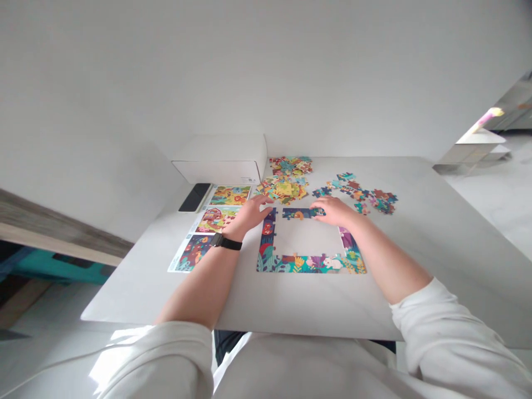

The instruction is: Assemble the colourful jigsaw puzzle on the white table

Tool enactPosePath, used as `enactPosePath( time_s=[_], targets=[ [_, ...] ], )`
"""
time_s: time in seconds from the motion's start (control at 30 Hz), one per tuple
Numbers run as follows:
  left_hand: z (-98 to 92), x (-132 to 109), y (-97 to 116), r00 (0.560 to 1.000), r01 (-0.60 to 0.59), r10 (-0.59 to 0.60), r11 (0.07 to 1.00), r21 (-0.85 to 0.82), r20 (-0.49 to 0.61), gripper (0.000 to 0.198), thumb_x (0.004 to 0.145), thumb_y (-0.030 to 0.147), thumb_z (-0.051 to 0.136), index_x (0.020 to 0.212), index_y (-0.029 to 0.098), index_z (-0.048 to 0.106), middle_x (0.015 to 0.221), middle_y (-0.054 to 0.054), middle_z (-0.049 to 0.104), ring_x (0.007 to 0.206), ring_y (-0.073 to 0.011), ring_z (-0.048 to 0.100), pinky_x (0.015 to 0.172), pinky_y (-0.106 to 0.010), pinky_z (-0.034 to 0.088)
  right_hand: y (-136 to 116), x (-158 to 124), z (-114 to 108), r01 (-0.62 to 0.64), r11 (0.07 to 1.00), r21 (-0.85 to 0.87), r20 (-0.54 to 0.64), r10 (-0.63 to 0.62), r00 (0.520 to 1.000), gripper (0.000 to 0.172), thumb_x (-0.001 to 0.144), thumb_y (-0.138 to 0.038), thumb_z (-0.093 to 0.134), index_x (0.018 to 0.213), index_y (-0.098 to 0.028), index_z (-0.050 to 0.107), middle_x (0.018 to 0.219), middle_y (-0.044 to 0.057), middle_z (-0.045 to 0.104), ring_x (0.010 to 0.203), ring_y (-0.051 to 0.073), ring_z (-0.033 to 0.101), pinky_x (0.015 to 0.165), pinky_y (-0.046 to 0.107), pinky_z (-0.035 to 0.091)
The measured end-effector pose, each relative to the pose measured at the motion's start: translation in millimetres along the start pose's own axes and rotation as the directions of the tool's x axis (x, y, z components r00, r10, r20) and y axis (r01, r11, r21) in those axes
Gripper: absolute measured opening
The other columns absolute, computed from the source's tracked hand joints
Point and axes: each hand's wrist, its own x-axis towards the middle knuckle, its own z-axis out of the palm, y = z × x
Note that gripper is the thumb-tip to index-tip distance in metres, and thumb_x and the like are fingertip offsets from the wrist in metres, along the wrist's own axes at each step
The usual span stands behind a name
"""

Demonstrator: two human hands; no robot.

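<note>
A partly joined jigsaw puzzle border lies in front of me, with its left side, bottom and right side showing. My left hand hovers at or rests by its upper left corner, thumb and fingers apart, holding nothing that I can see. At the top of the border, a dark blue strip of joined puzzle pieces sits with a small gap from the left side. My right hand has its fingers curled on the right end of this strip, covering part of it. A dark watch is on my left wrist.
Loose puzzle pieces are scattered beyond my right hand. Yellowish pieces and another pile lie farther back. A picture sheet, a dark phone and a white box stand on the left, near the wall.
</note>
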Motion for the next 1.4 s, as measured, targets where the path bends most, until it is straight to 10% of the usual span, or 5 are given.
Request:
enactPosePath(
  time_s=[0.47, 1.4],
  targets=[
    [11.0, -2, -3, 0.994, -0.083, 0.072, 0.987, 0.140, 0.082, 0.034, 0.093, 0.027, 0.065, 0.124, 0.022, 0.077, 0.131, -0.011, 0.077, 0.128, -0.0317, 0.068, 0.119, -0.050, 0.052, -6, 4, 15, -0.017, 0.996, 0.088, -0.040, 0.020, 0.999, 0.035, 0.089, -0.026, 0.080, 0.124, -0.026, 0.077, 0.127, 0.010, 0.076, 0.119, 0.030, 0.071, 0.107, 0.044, 0.055],
    [4.5, -5, -9, 0.985, -0.086, 0.098, 0.992, -0.089, 0.139, 0.060, 0.076, 0.014, 0.064, 0.136, 0.019, 0.071, 0.136, -0.009, 0.077, 0.127, -0.0262, 0.072, 0.116, -0.039, 0.055, -21, 19, 30, 0.083, 0.993, 0.080, -0.099, -0.075, 0.992, 0.033, 0.093, -0.031, 0.080, 0.125, -0.024, 0.078, 0.135, 0.012, 0.076, 0.129, 0.032, 0.069, 0.117, 0.051, 0.050]
  ],
)
